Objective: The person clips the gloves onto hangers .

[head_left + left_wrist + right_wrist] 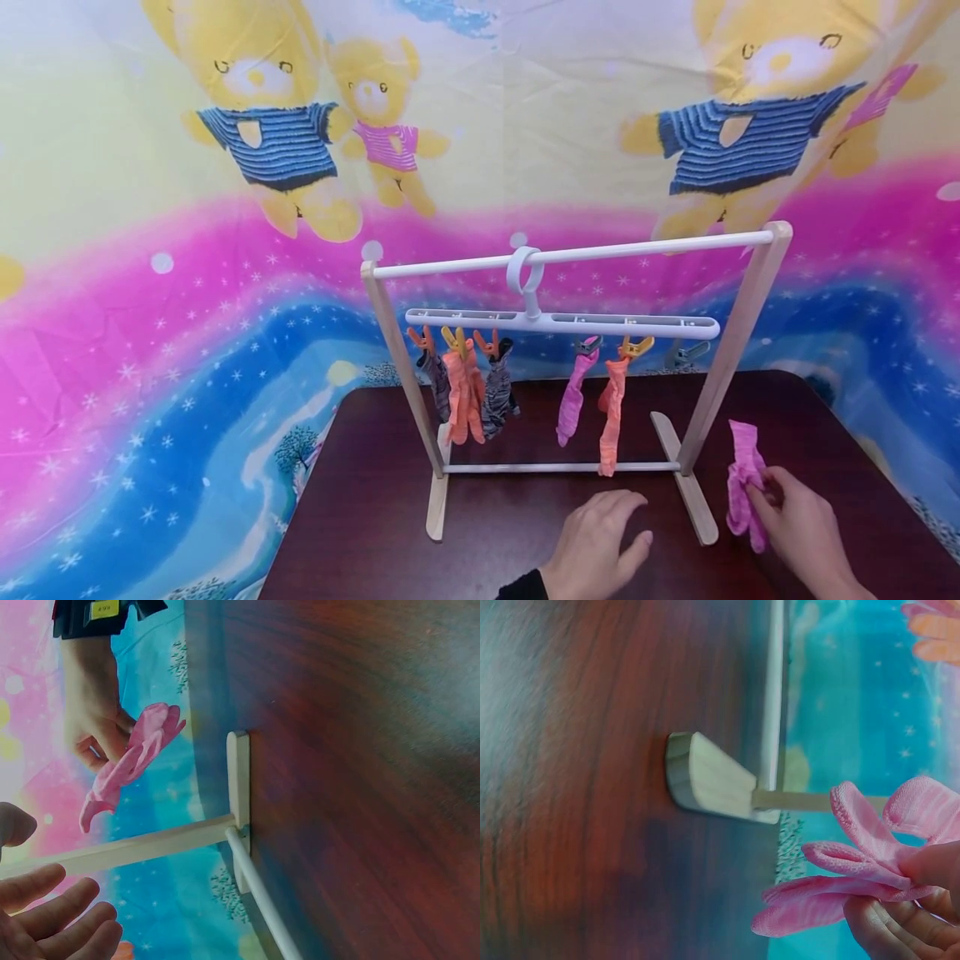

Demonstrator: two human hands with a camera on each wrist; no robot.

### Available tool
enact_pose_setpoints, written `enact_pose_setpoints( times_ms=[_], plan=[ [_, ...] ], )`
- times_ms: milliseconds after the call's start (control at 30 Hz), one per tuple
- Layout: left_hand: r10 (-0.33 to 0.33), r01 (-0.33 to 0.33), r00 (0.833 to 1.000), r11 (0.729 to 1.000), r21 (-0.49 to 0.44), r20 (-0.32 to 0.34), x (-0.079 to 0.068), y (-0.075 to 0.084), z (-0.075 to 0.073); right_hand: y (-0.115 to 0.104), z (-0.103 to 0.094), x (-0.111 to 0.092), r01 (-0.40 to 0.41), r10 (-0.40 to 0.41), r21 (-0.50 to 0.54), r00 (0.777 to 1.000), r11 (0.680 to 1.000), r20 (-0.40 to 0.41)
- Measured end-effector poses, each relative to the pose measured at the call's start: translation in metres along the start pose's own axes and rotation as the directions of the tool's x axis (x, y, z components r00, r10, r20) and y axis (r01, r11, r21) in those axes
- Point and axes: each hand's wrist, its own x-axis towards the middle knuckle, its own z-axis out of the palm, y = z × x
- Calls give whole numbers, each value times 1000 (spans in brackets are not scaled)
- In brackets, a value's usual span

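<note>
My right hand [806,525] pinches a pink sock [744,492] between thumb and fingers, to the right of the drying rack. Up close in the right wrist view, the pink sock [855,862] bunches into several folds at the fingertips. My left hand [596,542] is in front of the rack's lower bar, fingers loosely extended and holding nothing. From the white hanger [637,323], clips hold another pink sock [572,400], an orange sock [612,412], more orange socks [459,396] and grey-black patterned socks [497,392]. A grey-green clip [690,354] hangs at the hanger's right end with no sock in it.
The rack has wooden uprights [738,350], a white top bar [637,249], a lower bar [555,468] and wooden feet [693,500]. It stands on a dark brown table [360,500]. A bear-printed cloth [112,333] covers the wall behind.
</note>
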Motion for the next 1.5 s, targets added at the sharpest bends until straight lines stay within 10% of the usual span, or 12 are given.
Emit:
enact_pose_setpoints(
  times_ms=[1500],
  plan=[
    [-62,47,992,990,-135,-108,52,12,-24,-64,-21,7,44,-38,99,998,994,-57]
  ],
)
